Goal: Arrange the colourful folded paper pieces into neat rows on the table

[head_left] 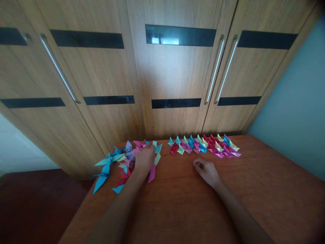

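My left hand (145, 158) reaches into a loose heap of folded paper cranes at the table's left. Its fingers curl down among the papers, and the fingertips are hidden. A pink crane (138, 144) lies against its far side, a teal crane (158, 148) just to its right. Nearby are a purple crane (129, 151), a red crane (123, 178) and a blue crane (103, 176). My right hand (207, 172) rests on the table with its fingers curled in and nothing seen in them. Beyond it stand folded paper pieces in close rows, among them a magenta one (196, 146).
The reddish-brown wooden table (177, 210) reaches back to a wooden wardrobe (172, 74) with dark strips and metal handles. More rowed paper pieces (225, 149) stand at the back right. A pale wall (291, 112) rises on the right.
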Demonstrator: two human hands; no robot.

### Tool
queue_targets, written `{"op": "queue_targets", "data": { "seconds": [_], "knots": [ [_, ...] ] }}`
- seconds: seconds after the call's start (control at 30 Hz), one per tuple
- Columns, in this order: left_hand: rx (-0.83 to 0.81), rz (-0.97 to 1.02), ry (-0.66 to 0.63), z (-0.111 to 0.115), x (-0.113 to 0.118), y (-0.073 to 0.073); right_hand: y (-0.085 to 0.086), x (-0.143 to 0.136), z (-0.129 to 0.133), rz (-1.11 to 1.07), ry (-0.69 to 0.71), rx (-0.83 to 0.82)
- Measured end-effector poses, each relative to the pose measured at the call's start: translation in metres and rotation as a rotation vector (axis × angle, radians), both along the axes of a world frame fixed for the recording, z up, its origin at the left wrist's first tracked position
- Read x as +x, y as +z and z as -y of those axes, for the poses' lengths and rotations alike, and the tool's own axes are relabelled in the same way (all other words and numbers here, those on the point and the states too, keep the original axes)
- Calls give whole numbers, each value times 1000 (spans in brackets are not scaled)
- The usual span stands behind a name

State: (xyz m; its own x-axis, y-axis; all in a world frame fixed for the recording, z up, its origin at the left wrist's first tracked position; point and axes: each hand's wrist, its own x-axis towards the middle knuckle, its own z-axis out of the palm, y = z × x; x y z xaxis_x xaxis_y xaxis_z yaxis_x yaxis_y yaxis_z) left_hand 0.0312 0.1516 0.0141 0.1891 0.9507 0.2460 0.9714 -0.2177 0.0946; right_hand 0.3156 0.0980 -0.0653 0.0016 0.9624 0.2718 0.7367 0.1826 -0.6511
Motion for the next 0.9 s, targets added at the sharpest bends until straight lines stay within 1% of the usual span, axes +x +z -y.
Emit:
{"op": "queue_targets", "data": {
  "seconds": [0.07, 0.17, 0.23, 0.33, 0.4, 0.47, 0.57, 0.7, 0.8, 0.9],
  "knots": [
    [41, 88, -90, 7, 0, 4, 2, 0, 1, -22, 7, 7],
    [88, 344, -315, 22, 3, 6, 8, -4, 5, -126, 64, 4],
    [62, 509, -427, 36, 8, 3, 13, -12, 9, -246, 131, -9],
    [-59, 682, -503, 56, 18, -11, 21, -27, 17, -404, 228, -46],
    [-155, 774, -515, 67, 26, -24, 25, -36, 21, -449, 291, -79],
    [-240, 876, -494, 73, 31, -37, 25, -42, 24, -451, 333, -99],
    [-304, 1010, -439, 75, 34, -49, 25, -43, 25, -424, 325, -87],
    [-304, 1099, -386, 73, 32, -53, 26, -43, 26, -376, 346, -85],
    [-321, 1128, -391, 73, 31, -54, 26, -47, 28, -312, 379, -95],
    [-350, 1144, -393, 74, 31, -54, 27, -51, 30, -274, 384, -91]
  ]
}}
